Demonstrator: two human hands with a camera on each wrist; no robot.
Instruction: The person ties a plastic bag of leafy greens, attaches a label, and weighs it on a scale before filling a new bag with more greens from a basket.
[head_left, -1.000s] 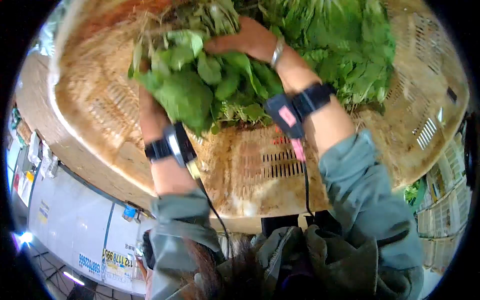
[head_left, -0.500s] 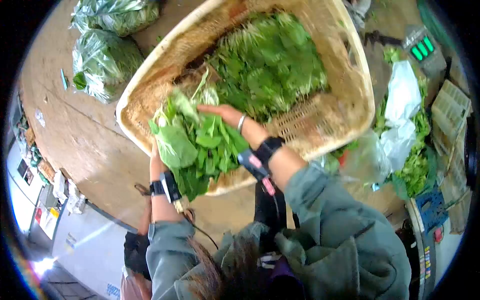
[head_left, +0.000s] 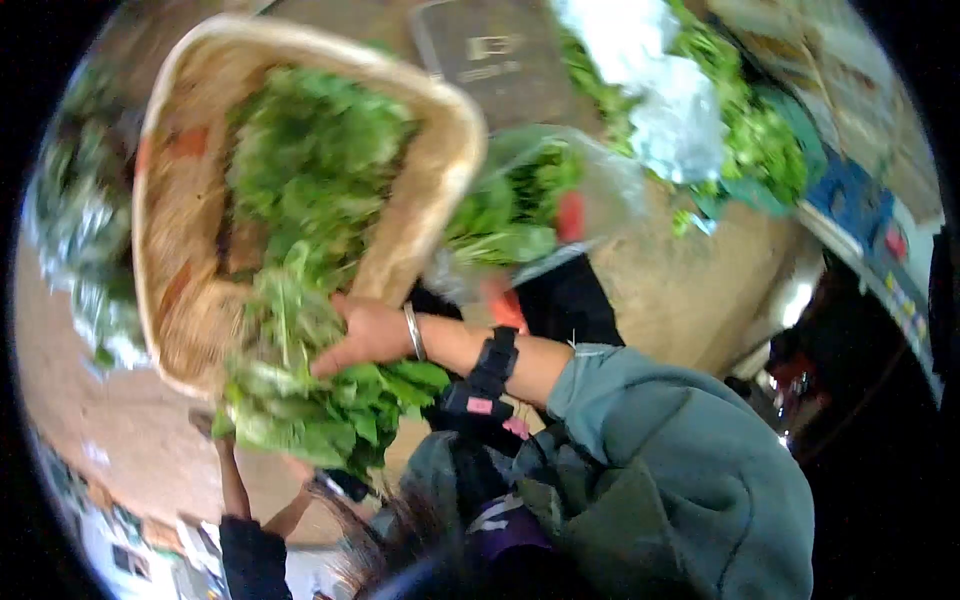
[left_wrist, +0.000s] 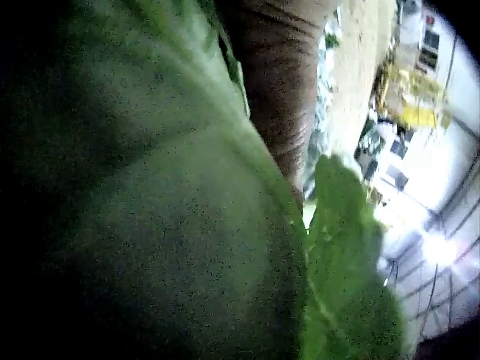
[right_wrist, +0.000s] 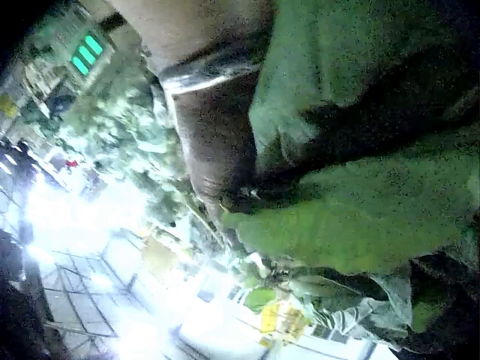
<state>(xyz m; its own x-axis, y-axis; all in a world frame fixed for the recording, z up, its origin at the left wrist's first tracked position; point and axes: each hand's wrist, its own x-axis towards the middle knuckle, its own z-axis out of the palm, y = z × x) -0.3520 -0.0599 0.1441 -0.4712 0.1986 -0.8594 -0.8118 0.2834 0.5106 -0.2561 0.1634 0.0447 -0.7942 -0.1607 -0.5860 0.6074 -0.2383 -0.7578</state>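
A loose bunch of leafy greens [head_left: 310,415] hangs between my hands, just outside the near rim of the basket in the head view. My right hand [head_left: 368,335], with a silver bracelet at its wrist, grips the bunch from above, thumb laid across the leaves. Leaves cover most of my left hand [left_wrist: 281,90], which holds the bunch from its lower left side; its fingers are hidden. A worn, cream plastic basket [head_left: 455,125] stands beyond, with a pile of greens [head_left: 320,150] in it. In the right wrist view, broad leaves [right_wrist: 337,214] lie against the right hand.
Right of the basket lies a clear bag of greens [head_left: 515,205]. Farther right are pale plastic bags [head_left: 675,115] over more greens and a blue crate [head_left: 848,200]. Bagged greens [head_left: 85,220] lie at far left. Another person's dark sleeve [head_left: 252,560] shows at lower left.
My hands have lifted the bunch out of the basket and drawn it toward my body, over the near rim. The head view has swung right, so the basket now appears farther left.
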